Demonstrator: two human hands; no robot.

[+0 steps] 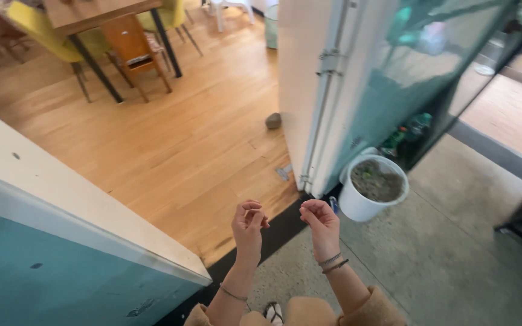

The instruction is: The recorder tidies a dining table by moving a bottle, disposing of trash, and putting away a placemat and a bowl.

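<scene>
head view | left hand (pixel 249 224) raised, fingers curled together, pinching tips, nothing seen held | right hand (pixel 320 221) just beside it, fingers curled together likewise | both above the doorway threshold (pixel 276 232) | white pot of soil (pixel 372 188) on concrete floor (pixel 454 241) near right hand

Bright daylight is flooding the wooden floor (pixel 170 133) evenly, with only soft shadows lying under the table (pixel 92 15). The glass door (pixel 406 78) is throwing back hazy reflections. Wide-angle distortion is bending lines at the edges, and the far corners are looking slightly soft.
</scene>
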